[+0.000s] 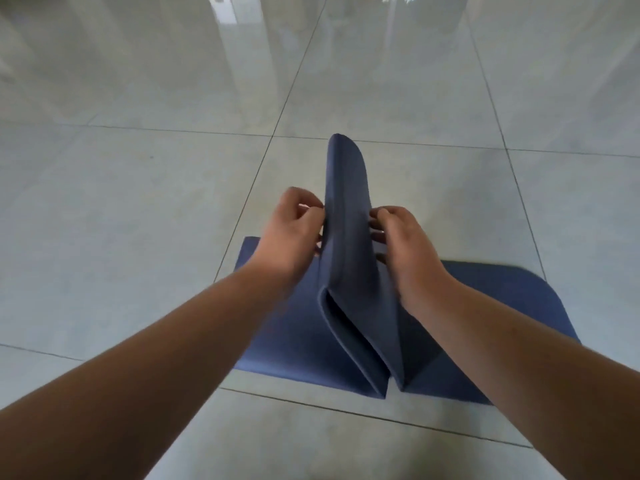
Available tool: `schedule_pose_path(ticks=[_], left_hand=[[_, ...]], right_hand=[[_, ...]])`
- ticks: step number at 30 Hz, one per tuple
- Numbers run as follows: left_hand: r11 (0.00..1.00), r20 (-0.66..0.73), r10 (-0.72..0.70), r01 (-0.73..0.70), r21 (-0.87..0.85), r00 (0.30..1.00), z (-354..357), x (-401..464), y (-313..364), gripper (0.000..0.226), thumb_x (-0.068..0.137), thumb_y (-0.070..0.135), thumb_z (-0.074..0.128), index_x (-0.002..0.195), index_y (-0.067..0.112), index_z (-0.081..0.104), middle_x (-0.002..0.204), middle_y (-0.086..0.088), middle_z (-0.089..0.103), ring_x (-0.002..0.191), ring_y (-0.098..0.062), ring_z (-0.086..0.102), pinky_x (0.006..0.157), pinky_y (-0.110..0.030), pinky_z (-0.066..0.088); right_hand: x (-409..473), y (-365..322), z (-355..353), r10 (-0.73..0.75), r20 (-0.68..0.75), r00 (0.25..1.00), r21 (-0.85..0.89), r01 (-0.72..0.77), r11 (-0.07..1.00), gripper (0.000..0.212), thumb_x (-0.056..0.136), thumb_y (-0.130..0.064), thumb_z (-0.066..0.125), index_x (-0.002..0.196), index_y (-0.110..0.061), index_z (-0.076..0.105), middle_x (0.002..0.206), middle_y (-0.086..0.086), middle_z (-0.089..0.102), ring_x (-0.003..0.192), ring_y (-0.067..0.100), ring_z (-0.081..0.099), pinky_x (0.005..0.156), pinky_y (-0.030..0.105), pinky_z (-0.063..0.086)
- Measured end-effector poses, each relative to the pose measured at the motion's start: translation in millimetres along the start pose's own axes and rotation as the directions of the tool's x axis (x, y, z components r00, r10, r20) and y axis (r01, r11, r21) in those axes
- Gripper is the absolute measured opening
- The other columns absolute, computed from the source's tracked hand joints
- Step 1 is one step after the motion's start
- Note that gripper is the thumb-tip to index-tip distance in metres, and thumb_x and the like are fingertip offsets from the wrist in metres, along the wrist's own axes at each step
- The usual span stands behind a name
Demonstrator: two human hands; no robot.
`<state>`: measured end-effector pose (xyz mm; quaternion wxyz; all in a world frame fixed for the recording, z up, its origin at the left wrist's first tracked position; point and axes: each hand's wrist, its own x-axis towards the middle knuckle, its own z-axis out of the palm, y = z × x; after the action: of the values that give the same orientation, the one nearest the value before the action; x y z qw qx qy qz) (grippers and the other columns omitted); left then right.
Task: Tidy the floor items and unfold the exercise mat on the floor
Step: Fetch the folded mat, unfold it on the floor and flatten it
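Note:
A dark blue exercise mat (349,237) lies partly unfolded on the tiled floor. Two flat panels rest on the floor to the left and right, and a folded stack of panels stands up on edge between them, pointing away from me. My left hand (294,230) pinches the left side of the raised stack with thumb and curled fingers. My right hand (405,244) grips its right side, fingertips curled against the mat. The part of the mat under my forearms is hidden.
Glossy pale grey floor tiles (138,202) with dark grout lines surround the mat on all sides. Reflections of legs of furniture show in the tiles at the far top edge.

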<state>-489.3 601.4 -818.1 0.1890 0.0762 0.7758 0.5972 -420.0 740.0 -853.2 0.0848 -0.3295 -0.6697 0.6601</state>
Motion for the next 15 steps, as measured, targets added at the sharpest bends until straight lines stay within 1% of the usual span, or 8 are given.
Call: schedule_pose_path(ticks=[2,4,6,7,9,11,13,15], left_hand=[[0.997,0.017,0.056,-0.055,-0.046,0.998,31,-6,2,0.007,0.099,0.014,0.049,0.097,0.018,0.054,0.082,0.002,0.056,0.068,-0.008,0.051,0.058,-0.018,0.047],[0.988,0.048,0.134,-0.13,-0.081,0.99,58,-11,4,0.005,0.1,0.016,0.05,0.097,0.019,0.053,0.086,0.004,0.057,0.073,-0.007,0.052,0.063,-0.017,0.048],[0.974,0.101,0.209,-0.198,-0.11,0.973,86,-16,4,0.002,0.101,0.017,0.052,0.101,0.019,0.053,0.09,0.004,0.058,0.077,-0.006,0.054,0.07,-0.019,0.049],[0.967,0.127,0.245,-0.232,-0.107,0.961,100,-20,3,0.004,0.1,0.018,0.053,0.104,0.019,0.053,0.094,0.003,0.059,0.079,-0.006,0.054,0.073,-0.021,0.048],[0.957,0.167,0.289,-0.279,-0.086,0.943,126,-26,0,0.012,0.097,0.022,0.055,0.109,0.022,0.054,0.106,0.0,0.058,0.083,-0.006,0.053,0.078,-0.023,0.046],[0.947,0.219,0.321,-0.312,-0.076,0.922,153,-31,-3,0.017,0.097,0.02,0.057,0.113,0.027,0.054,0.113,0.0,0.055,0.083,-0.001,0.052,0.08,-0.022,0.044],[0.946,0.277,0.32,-0.32,-0.044,0.906,179,-34,-11,0.022,0.096,0.02,0.059,0.115,0.029,0.054,0.117,0.002,0.053,0.084,0.0,0.054,0.08,-0.018,0.044],[0.943,0.347,0.306,-0.332,0.016,0.886,204,-37,-23,0.029,0.093,0.023,0.061,0.12,0.032,0.054,0.12,0.006,0.05,0.093,0.0,0.054,0.083,-0.015,0.045]], right_hand=[[-4,-11,-23,0.04,-0.021,0.999,0.036,-0.039,0.999,0.039,0.084,-0.048,0.043,0.101,-0.02,0.064,0.116,0.015,0.068,0.11,0.032,0.065,0.102,0.059,0.05],[-7,-18,-50,0.05,-0.016,0.999,0.062,-0.049,0.997,0.053,0.083,-0.052,0.043,0.109,-0.011,0.065,0.116,0.02,0.068,0.107,0.034,0.066,0.095,0.057,0.055],[-9,-20,-79,0.059,-0.002,0.998,0.085,-0.059,0.995,0.049,0.092,-0.057,0.043,0.115,-0.02,0.067,0.11,0.009,0.074,0.101,0.025,0.071,0.082,0.046,0.059],[-9,-20,-94,0.065,0.007,0.998,0.085,-0.066,0.994,0.047,0.096,-0.058,0.042,0.113,-0.024,0.068,0.106,0.003,0.076,0.098,0.02,0.073,0.079,0.042,0.058],[-8,-21,-123,0.077,0.038,0.996,0.049,-0.079,0.996,0.049,0.094,-0.061,0.044,0.113,-0.025,0.071,0.104,0.0,0.078,0.096,0.019,0.075,0.086,0.043,0.059],[-6,-18,-151,0.102,0.037,0.994,-0.013,-0.102,0.995,0.061,0.084,-0.062,0.052,0.123,-0.018,0.066,0.116,0.007,0.075,0.106,0.025,0.072,0.098,0.05,0.056],[-6,-10,-181,0.111,-0.026,0.993,-0.09,-0.113,0.99,0.063,0.077,-0.058,0.058,0.123,-0.015,0.062,0.116,0.007,0.072,0.106,0.024,0.071,0.099,0.051,0.056],[-4,0,-212,0.143,-0.09,0.986,-0.159,-0.156,0.975,0.054,0.073,-0.051,0.062,0.114,-0.017,0.064,0.107,0.007,0.075,0.098,0.024,0.073,0.093,0.049,0.059]])
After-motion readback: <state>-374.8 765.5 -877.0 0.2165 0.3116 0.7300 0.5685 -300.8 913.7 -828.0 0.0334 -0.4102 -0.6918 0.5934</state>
